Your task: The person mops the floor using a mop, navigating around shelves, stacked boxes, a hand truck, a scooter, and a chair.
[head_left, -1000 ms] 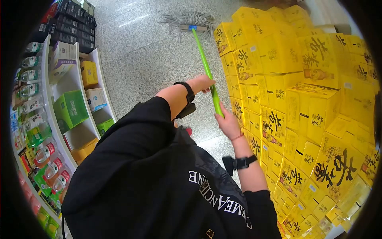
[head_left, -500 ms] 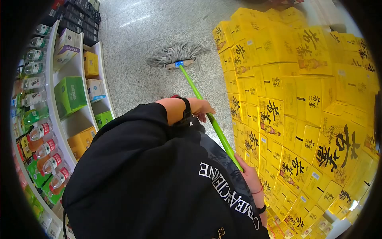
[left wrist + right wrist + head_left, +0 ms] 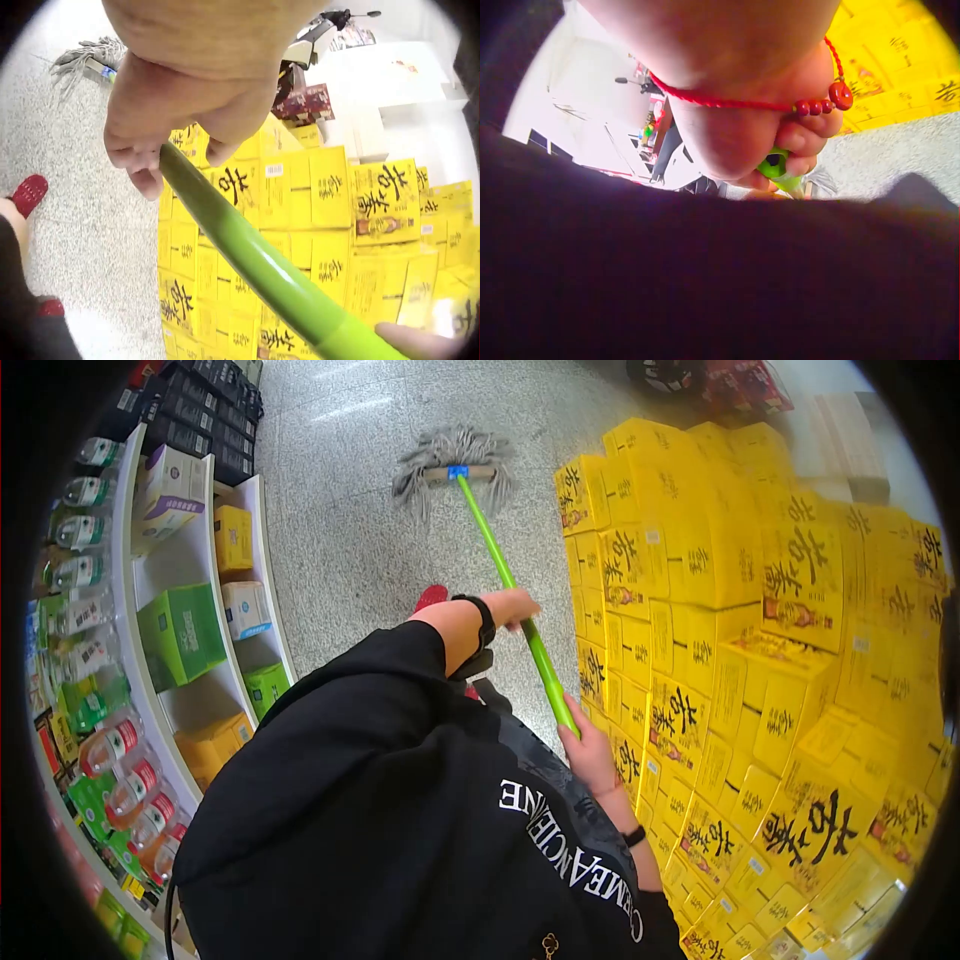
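A mop with a green handle [image 3: 500,560] slants across the head view. Its grey string head [image 3: 455,455] lies spread on the speckled floor, fixed to a wooden bar with a blue clip. My left hand [image 3: 512,608] grips the handle partway down; the left wrist view shows the fingers [image 3: 135,161] curled about the green pole. Near the top end my right hand [image 3: 592,752] wraps round the handle. In the right wrist view that hand [image 3: 735,142] has a red bead bracelet at the wrist, and the handle's hollow green end [image 3: 776,161] pokes out among the fingers.
Stacked yellow cartons [image 3: 690,680] line the right side, close to the right hand. White shelves [image 3: 190,575] with boxes and bottles [image 3: 85,532] run along the left. Dark boxes [image 3: 205,405] stand at the far left. A red shoe [image 3: 432,597] shows on the floor.
The mop head first came back toward me and leftward, then moved away again over the floor. Both hands went with the handle, the right one drawn back and then forward; both kept their grip.
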`<state>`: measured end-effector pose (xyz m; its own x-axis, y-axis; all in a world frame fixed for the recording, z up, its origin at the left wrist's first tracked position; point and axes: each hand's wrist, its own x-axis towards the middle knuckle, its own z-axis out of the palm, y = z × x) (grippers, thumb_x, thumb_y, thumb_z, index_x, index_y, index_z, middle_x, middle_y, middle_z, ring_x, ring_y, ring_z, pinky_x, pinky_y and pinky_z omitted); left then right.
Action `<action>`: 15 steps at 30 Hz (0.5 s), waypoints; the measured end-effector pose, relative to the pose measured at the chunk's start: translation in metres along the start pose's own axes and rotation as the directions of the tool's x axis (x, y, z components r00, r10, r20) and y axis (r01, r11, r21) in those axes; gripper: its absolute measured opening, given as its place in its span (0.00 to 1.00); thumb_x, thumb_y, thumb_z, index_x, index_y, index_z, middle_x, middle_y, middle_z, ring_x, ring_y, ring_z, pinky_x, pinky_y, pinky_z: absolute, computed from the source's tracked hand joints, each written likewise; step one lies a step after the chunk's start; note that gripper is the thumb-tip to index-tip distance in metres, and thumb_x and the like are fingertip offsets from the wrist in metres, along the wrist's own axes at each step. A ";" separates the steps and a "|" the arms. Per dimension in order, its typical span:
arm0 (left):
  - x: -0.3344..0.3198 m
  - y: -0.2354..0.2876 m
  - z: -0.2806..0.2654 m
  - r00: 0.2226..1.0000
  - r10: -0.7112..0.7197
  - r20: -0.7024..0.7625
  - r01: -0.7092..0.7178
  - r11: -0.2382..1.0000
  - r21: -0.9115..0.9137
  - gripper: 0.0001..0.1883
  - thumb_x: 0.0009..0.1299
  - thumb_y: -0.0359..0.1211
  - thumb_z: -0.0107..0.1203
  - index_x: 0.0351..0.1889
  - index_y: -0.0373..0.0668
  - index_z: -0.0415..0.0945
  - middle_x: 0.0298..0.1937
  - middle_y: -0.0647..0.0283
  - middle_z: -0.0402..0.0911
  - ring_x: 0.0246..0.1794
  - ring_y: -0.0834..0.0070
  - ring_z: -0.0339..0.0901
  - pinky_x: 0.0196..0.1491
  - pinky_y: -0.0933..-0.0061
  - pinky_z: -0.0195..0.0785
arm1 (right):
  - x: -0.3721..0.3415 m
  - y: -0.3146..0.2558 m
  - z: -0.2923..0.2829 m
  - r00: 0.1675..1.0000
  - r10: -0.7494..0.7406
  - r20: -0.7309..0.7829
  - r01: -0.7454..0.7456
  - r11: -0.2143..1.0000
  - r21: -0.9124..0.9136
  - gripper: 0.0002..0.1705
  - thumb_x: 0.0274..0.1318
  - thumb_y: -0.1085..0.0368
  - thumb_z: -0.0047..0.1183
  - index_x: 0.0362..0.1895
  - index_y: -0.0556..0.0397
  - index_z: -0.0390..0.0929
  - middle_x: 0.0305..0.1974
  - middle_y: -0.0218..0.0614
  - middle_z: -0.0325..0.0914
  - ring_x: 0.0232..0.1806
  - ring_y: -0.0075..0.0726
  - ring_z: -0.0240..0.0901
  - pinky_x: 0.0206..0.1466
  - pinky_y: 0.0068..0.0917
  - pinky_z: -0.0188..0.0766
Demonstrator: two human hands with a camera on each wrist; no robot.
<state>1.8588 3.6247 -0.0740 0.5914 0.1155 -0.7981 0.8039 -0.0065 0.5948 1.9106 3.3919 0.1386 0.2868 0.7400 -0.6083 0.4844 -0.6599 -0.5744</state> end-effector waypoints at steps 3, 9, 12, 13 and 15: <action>0.020 0.007 -0.084 0.967 -0.066 -0.246 0.007 0.973 -0.230 0.22 0.62 0.44 0.43 0.32 0.30 0.73 0.28 0.53 0.77 0.17 0.68 0.76 0.22 0.68 0.70 | 0.097 -0.052 -0.010 1.000 0.019 0.016 -0.019 1.000 -0.002 0.28 0.51 0.56 0.45 0.58 0.44 0.60 0.29 0.55 0.72 0.29 0.53 0.72 0.31 0.35 0.67; 0.040 0.021 -0.206 0.920 -0.003 -0.392 -0.127 0.944 -0.306 0.20 0.62 0.42 0.45 0.29 0.28 0.73 0.26 0.51 0.77 0.19 0.67 0.76 0.22 0.69 0.72 | 0.244 -0.125 -0.031 0.993 -0.112 -0.048 0.109 0.992 -0.060 0.28 0.53 0.58 0.45 0.60 0.45 0.59 0.15 0.35 0.67 0.15 0.27 0.64 0.22 0.25 0.63; 0.041 0.020 -0.224 0.902 0.001 -0.431 -0.171 0.919 -0.355 0.19 0.60 0.40 0.48 0.28 0.28 0.73 0.24 0.52 0.77 0.18 0.67 0.76 0.21 0.71 0.72 | 0.271 -0.127 -0.022 0.989 -0.146 -0.037 0.144 0.988 -0.050 0.30 0.53 0.58 0.44 0.61 0.45 0.55 0.16 0.37 0.68 0.16 0.29 0.66 0.23 0.26 0.64; 0.036 0.020 -0.227 0.921 -0.029 -0.388 -0.112 0.935 -0.338 0.19 0.60 0.40 0.49 0.28 0.28 0.73 0.24 0.52 0.77 0.17 0.67 0.76 0.21 0.71 0.72 | 0.272 -0.128 -0.019 0.989 -0.145 -0.034 0.143 0.988 -0.052 0.30 0.53 0.58 0.44 0.61 0.45 0.55 0.16 0.37 0.68 0.16 0.29 0.66 0.23 0.26 0.64; 0.029 0.014 -0.227 0.935 -0.064 -0.349 -0.056 0.944 -0.324 0.19 0.60 0.40 0.50 0.28 0.28 0.73 0.24 0.52 0.77 0.16 0.67 0.76 0.21 0.71 0.72 | 0.264 -0.129 -0.011 0.994 -0.110 0.028 0.112 0.986 -0.119 0.31 0.54 0.58 0.43 0.63 0.45 0.52 0.18 0.38 0.68 0.16 0.30 0.67 0.23 0.26 0.65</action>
<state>1.8731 3.8530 -0.0667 0.4794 0.4549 -0.7505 0.7051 0.3094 0.6380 1.9329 3.6738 0.0579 0.2089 0.8040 -0.5568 0.6087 -0.5525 -0.5694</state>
